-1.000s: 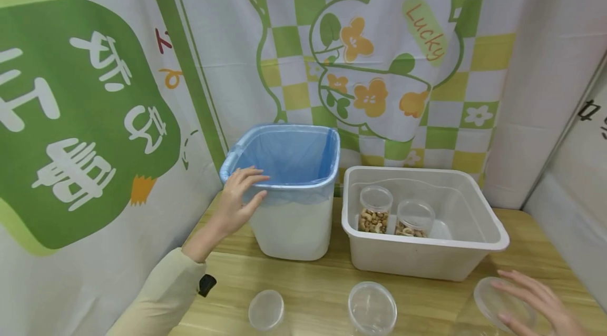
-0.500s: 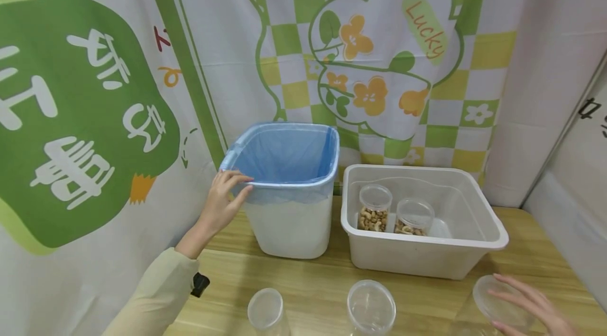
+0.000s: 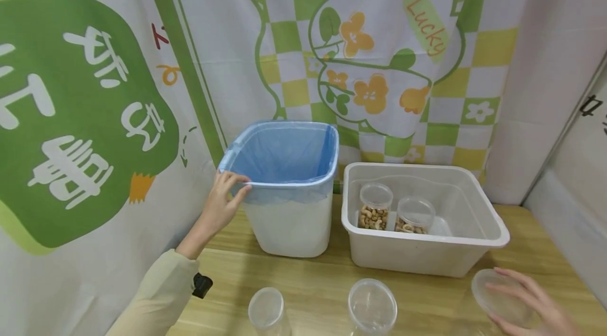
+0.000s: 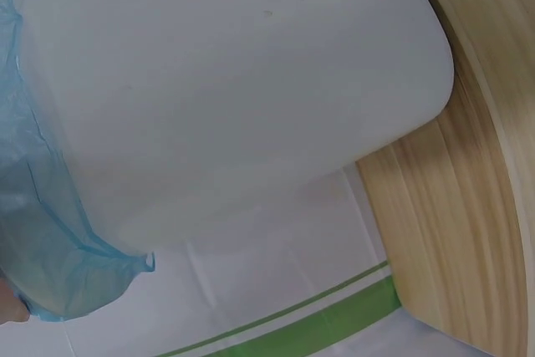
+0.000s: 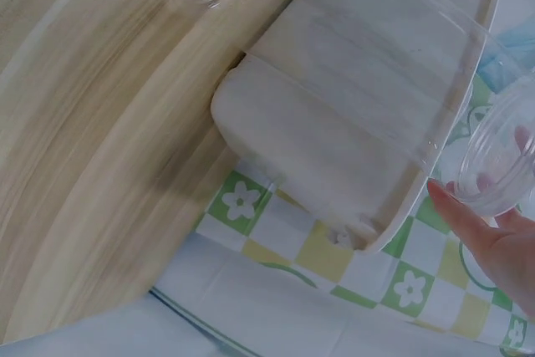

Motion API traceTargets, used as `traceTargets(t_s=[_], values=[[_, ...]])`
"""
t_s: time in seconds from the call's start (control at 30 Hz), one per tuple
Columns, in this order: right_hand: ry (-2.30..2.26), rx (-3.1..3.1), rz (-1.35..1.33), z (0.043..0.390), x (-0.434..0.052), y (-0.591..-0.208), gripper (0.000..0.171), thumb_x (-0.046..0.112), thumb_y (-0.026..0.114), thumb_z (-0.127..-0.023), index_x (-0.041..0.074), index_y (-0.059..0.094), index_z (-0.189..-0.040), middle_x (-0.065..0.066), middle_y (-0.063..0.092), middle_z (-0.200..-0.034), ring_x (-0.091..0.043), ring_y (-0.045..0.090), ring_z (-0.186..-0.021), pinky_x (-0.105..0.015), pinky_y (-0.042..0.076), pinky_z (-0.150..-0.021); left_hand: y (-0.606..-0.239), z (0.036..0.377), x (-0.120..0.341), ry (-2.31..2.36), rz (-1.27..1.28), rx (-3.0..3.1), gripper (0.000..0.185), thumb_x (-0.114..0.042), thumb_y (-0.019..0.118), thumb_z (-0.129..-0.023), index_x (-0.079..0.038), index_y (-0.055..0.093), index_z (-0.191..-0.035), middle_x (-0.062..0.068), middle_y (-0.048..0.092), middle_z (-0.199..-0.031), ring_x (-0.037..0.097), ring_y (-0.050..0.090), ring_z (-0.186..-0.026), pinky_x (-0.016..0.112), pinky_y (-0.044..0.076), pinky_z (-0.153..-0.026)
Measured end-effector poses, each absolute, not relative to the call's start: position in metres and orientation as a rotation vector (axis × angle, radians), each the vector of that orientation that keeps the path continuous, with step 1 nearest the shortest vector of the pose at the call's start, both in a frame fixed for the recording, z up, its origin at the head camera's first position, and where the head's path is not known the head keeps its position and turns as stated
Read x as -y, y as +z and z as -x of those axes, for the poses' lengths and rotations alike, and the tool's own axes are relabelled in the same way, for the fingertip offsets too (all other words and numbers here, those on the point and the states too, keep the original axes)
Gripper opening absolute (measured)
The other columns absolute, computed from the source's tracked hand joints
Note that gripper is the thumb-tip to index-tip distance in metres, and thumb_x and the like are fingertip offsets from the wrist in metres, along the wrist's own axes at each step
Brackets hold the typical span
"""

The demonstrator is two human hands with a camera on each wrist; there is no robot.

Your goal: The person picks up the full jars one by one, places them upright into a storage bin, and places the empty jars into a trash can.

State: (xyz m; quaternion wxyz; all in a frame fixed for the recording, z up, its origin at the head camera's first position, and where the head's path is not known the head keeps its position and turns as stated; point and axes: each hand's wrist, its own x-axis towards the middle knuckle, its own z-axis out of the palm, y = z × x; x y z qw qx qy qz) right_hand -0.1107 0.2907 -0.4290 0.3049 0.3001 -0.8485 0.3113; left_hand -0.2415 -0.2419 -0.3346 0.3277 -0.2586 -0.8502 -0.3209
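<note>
Left hand [image 3: 222, 203] is pinching the bin [image 3: 289, 220] rim while right hand [image 3: 536, 302] is lying open-fingered on a clear lid [image 3: 498, 296], which seems to need grasping next

A pale wooden table [image 3: 308, 278] with a streaky grain fills the lower part of the head view. Behind it hangs a white cloth backdrop [image 3: 227, 62], creased into folds. On its left sits a big green patch [image 3: 80, 115] with white characters. In the middle, a green and yellow checked panel [image 3: 294, 9] frames a flower shape [image 3: 374, 57] holding orange blossoms and the word "Lucky". At far right, another white sheet [image 3: 574, 183] angles in. Light is soft and even.
</note>
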Motion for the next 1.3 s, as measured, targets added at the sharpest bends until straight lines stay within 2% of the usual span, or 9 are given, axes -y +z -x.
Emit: traceTargets(t_s=[0.17, 0.3, 0.4, 0.5, 0.6, 0.77, 0.87, 1.03, 1.3], values=[[0.87, 2.241, -0.798, 0.115, -0.285, -0.413, 0.062, -0.003, 0.082, -0.044, 0.003, 0.062, -0.102, -0.002, 0.046, -0.123, -0.002, 0.037, -0.117, -0.005, 0.027, -0.091, -0.334, 0.242, 0.242, -0.864, 0.678, 2.242, 0.012, 0.002, 0.06, -0.08, 0.004, 0.059, -0.092, 0.016, 0.053, -0.091, 0.031, 0.046, -0.093, 0.055, 0.004, -0.105], [0.903, 2.154, -0.829, 0.119, -0.276, -0.397, 0.043, 0.018, 0.079, -0.064, 0.0, 0.062, -0.099, -0.007, 0.051, -0.117, -0.004, 0.041, -0.115, -0.006, 0.03, -0.091, -0.335, 0.241, 0.242, -0.877, 0.673, 2.249, 0.012, 0.001, 0.06, -0.08, 0.004, 0.059, -0.092, 0.016, 0.053, -0.091, 0.031, 0.046, -0.094, 0.056, 0.002, -0.104], [0.91, 2.089, -0.861, 0.122, -0.272, -0.387, 0.043, 0.031, 0.072, -0.071, -0.002, 0.063, -0.097, -0.009, 0.053, -0.114, -0.005, 0.043, -0.113, -0.008, 0.032, -0.091, -0.335, 0.242, 0.242, -0.875, 0.672, 2.251, 0.012, 0.001, 0.06, -0.08, 0.004, 0.059, -0.092, 0.016, 0.054, -0.091, 0.031, 0.046, -0.094, 0.058, 0.002, -0.103], [0.908, 2.125, -0.821, 0.123, -0.272, -0.377, 0.041, 0.013, 0.079, -0.063, -0.002, 0.062, -0.098, -0.008, 0.052, -0.116, -0.004, 0.042, -0.114, -0.008, 0.031, -0.093, -0.335, 0.242, 0.242, -0.877, 0.677, 2.249, 0.012, 0.001, 0.059, -0.081, 0.004, 0.058, -0.092, 0.016, 0.054, -0.091, 0.032, 0.046, -0.094, 0.058, 0.002, -0.103], [0.91, 2.163, -0.803, 0.125, -0.274, -0.366, 0.052, 0.0, 0.08, -0.053, -0.001, 0.062, -0.102, -0.009, 0.051, -0.119, -0.006, 0.041, -0.116, -0.009, 0.03, -0.094, -0.336, 0.243, 0.242, -0.883, 0.677, 2.244, 0.012, 0.002, 0.058, -0.081, 0.005, 0.058, -0.092, 0.017, 0.053, -0.091, 0.033, 0.046, -0.094, 0.057, 0.001, -0.104], [0.894, 2.099, -0.877, 0.132, -0.273, -0.349, 0.044, 0.023, 0.074, -0.071, -0.004, 0.061, -0.102, -0.016, 0.051, -0.116, -0.009, 0.043, -0.114, -0.01, 0.032, -0.093, -0.337, 0.243, 0.243, -0.887, 0.678, 2.246, 0.012, 0.003, 0.057, -0.081, 0.005, 0.057, -0.092, 0.017, 0.053, -0.091, 0.033, 0.045, -0.094, 0.058, 0.001, -0.103], [0.884, 2.083, -0.887, 0.134, -0.269, -0.337, 0.043, 0.029, 0.069, -0.075, -0.005, 0.061, -0.101, -0.013, 0.052, -0.116, -0.007, 0.044, -0.112, -0.008, 0.034, -0.089, -0.337, 0.243, 0.242, -0.895, 0.683, 2.248, 0.012, 0.003, 0.057, -0.081, 0.006, 0.057, -0.093, 0.017, 0.053, -0.091, 0.034, 0.045, -0.094, 0.058, 0.001, -0.103], [0.89, 2.093, -0.867, 0.137, -0.265, -0.321, 0.036, 0.01, 0.073, -0.071, -0.006, 0.06, -0.101, -0.009, 0.052, -0.116, -0.005, 0.045, -0.111, -0.008, 0.034, -0.088, -0.336, 0.242, 0.241, -0.915, 0.686, 2.248, 0.011, 0.003, 0.056, -0.082, 0.005, 0.057, -0.093, 0.017, 0.052, -0.092, 0.034, 0.044, -0.095, 0.058, 0.0, -0.103], [0.918, 2.197, -0.766, 0.148, -0.263, -0.3, 0.051, -0.015, 0.069, -0.061, -0.003, 0.058, -0.109, -0.01, 0.051, -0.12, -0.006, 0.042, -0.115, -0.009, 0.03, -0.093, -0.337, 0.243, 0.242, -0.932, 0.675, 2.259, 0.011, 0.002, 0.056, -0.082, 0.004, 0.057, -0.093, 0.017, 0.053, -0.092, 0.033, 0.044, -0.096, 0.057, -0.003, -0.103]])
